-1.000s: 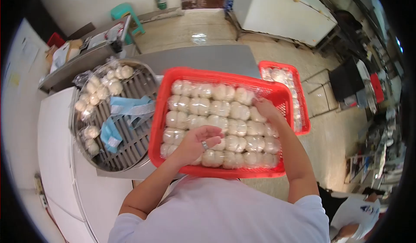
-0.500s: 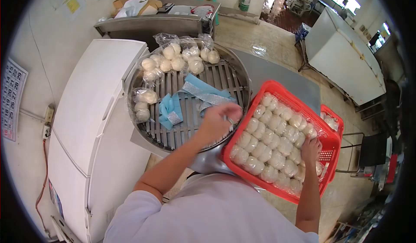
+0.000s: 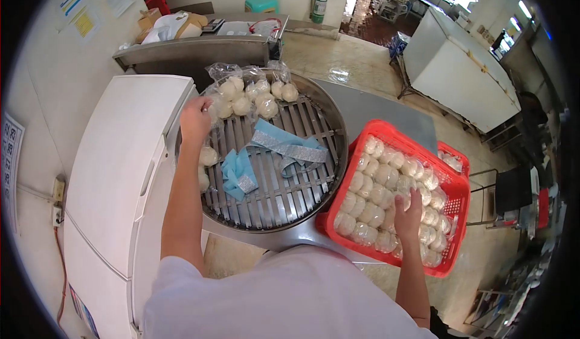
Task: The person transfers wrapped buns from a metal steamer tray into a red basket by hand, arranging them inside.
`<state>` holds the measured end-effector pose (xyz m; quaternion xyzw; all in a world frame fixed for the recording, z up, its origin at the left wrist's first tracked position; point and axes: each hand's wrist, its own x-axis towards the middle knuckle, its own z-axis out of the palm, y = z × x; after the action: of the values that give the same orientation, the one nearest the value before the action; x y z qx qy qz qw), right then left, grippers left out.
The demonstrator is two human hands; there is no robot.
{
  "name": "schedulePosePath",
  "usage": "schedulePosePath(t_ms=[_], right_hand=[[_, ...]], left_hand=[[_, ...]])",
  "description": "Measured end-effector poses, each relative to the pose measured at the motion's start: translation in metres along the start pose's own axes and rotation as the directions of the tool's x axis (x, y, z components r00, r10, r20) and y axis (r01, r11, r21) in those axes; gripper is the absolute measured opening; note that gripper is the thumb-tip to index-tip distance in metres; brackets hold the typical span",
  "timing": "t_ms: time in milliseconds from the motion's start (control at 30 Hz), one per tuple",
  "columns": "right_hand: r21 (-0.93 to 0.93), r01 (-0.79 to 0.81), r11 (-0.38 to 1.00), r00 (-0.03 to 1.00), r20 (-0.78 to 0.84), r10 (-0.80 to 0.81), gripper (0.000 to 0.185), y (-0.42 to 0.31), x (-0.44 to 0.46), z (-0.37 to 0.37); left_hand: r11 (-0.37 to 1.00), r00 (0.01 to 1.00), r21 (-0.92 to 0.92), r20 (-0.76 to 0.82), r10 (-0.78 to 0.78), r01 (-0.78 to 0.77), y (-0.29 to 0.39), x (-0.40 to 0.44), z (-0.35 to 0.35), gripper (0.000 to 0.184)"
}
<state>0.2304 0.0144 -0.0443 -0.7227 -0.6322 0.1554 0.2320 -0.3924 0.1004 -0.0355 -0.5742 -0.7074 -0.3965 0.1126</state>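
A round metal tray with slats holds several plastic-wrapped packs of white dough balls along its back and left edges. Light blue bands lie on its slats. My left hand is at the tray's left rim, its fingers closed at a wrapped pack; what they grip is partly hidden. To the right, a red basket is filled with rows of wrapped white balls. Over these rows my right hand rests with its fingers apart, touching the packs.
A white appliance stands at the left. Behind the tray is a metal counter with a bag and boxes. A second red basket sits beyond the first. A white chest freezer and a fire extinguisher are farther back.
The view has swung left. My left hand has moved from above the red basket, across the round tray, to its left rim. My right hand has shifted from the basket's far side onto the middle rows.
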Motion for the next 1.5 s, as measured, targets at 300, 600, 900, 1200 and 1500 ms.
schedulePosePath(t_ms=[300,600,900,1200,1500], right_hand=[[0.671,0.266,0.692,0.857,0.165,-0.488,0.054,-0.161,-0.001,-0.034],[0.758,-0.199,0.621,0.877,0.421,-0.232,0.014,-0.104,0.006,-0.038],[0.373,0.551,0.746,0.786,0.070,-0.615,0.056,-0.013,-0.014,-0.109],[0.410,-0.235,0.881,0.961,-0.036,0.273,0.066,0.100,0.110,-0.168],[0.224,-0.479,0.849,0.841,-0.162,0.517,0.068,0.193,0.144,-0.082]], left_hand=[[0.517,0.813,-0.848,0.219,0.540,-0.116,0.243,-0.045,-0.064,0.039],[0.129,0.726,-0.807,0.578,0.372,0.576,0.364,-0.169,0.012,0.066],[-0.267,-0.028,0.123,0.943,0.332,0.956,0.459,-0.188,0.030,0.040],[0.058,0.192,-0.255,0.841,0.506,0.965,0.520,-0.183,0.060,0.066],[0.210,0.230,-0.343,0.876,0.424,0.916,0.489,-0.207,0.071,0.059]])
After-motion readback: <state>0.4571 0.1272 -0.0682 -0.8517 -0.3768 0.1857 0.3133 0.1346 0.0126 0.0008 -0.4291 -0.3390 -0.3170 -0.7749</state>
